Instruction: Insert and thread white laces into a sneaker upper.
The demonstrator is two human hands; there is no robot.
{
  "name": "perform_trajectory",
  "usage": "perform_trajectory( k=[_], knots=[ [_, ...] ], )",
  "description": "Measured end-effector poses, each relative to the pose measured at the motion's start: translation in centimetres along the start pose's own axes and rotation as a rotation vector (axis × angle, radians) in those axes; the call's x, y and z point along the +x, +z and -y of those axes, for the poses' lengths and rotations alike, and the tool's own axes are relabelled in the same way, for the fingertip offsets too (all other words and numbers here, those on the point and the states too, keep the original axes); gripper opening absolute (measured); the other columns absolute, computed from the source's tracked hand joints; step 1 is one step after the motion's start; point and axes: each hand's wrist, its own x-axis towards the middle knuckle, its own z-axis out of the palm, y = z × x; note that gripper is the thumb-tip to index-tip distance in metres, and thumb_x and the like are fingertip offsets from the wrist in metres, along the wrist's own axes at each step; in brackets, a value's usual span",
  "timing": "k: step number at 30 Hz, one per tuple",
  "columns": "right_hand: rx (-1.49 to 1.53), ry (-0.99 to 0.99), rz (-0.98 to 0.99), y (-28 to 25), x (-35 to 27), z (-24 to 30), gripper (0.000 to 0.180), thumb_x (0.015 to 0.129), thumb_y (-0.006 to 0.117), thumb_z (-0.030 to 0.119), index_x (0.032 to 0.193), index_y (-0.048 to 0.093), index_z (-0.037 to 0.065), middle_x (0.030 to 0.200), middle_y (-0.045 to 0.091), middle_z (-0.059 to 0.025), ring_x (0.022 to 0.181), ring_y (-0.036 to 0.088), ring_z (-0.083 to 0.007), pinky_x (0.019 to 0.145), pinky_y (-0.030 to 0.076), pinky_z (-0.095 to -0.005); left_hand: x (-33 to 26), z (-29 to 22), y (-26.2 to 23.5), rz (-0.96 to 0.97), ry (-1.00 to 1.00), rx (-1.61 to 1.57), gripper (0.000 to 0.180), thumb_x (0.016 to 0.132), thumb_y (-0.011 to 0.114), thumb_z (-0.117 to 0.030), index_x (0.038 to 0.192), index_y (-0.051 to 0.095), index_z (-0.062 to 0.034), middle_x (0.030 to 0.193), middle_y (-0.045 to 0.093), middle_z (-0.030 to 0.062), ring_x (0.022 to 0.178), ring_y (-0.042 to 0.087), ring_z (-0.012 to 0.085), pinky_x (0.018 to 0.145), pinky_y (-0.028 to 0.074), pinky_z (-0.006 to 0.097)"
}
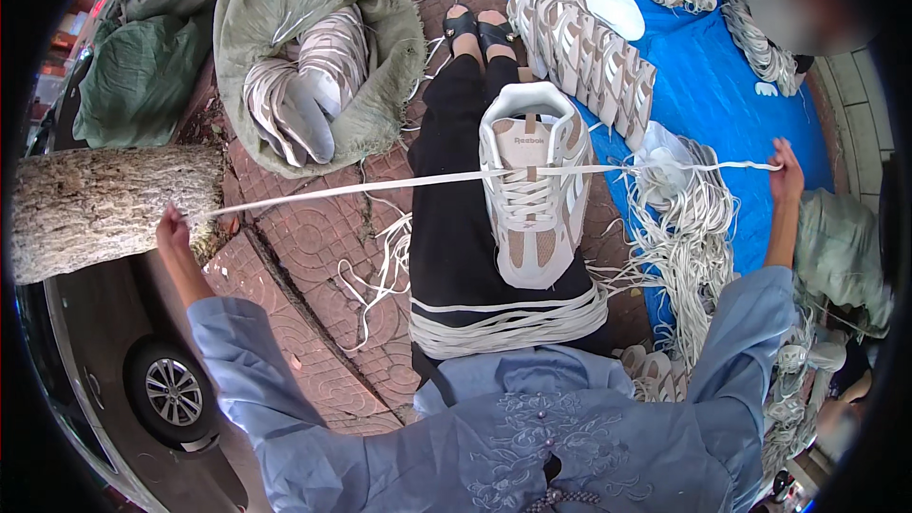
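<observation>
A beige and white sneaker upper [537, 185] rests on my lap, its toe toward me, with a white lace [380, 186] crossed through several of its eyelets. Both lace ends are drawn out sideways, nearly straight. Far out to the left, beside a tree trunk, my left hand [173, 233] is closed on one end. My right hand [787, 171] pinches the other end above the blue tarp, arm stretched out. A bundle of white laces [508, 325] lies across my thighs, close to my waist.
Stacked shoe uppers [589, 62] and a heap of loose laces [689, 247] lie on and beside the blue tarp [731, 47]. An open green sack [380, 47] holds more uppers. The tree trunk [114, 209] and a parked car [104, 361] stand left. Another person [807, 0] is at upper right.
</observation>
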Motion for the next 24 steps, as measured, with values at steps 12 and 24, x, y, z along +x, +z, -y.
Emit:
perform_trajectory(
  k=[12,24],
  knots=[
    [-0.871,0.020,0.843,41.3,-20.2,-7.1,0.015,0.068,0.058,-0.003,0.082,0.063,-0.002,0.073,0.061,-0.0067,0.055,0.055,-0.0092,0.050,0.044,-0.0218,-30.1,13.3,35.3,0.567,0.135,0.451,0.015,0.080,0.054,-0.003,0.093,0.060,0.0010,0.075,0.061,0.0054,0.066,0.059,0.0100,0.059,0.046,0.021],
    [-0.923,-0.581,0.966,41.4,-20.6,-9.7,0.008,0.065,0.056,-0.005,0.070,0.059,0.000,0.065,0.058,-0.0013,0.053,0.053,-0.0064,0.046,0.042,-0.0231,-28.9,5.5,32.6,0.374,0.335,0.073,0.013,0.085,0.050,-0.010,0.089,0.056,0.0003,0.071,0.060,0.0091,0.055,0.057,0.0129,0.051,0.048,0.022]
  ],
)
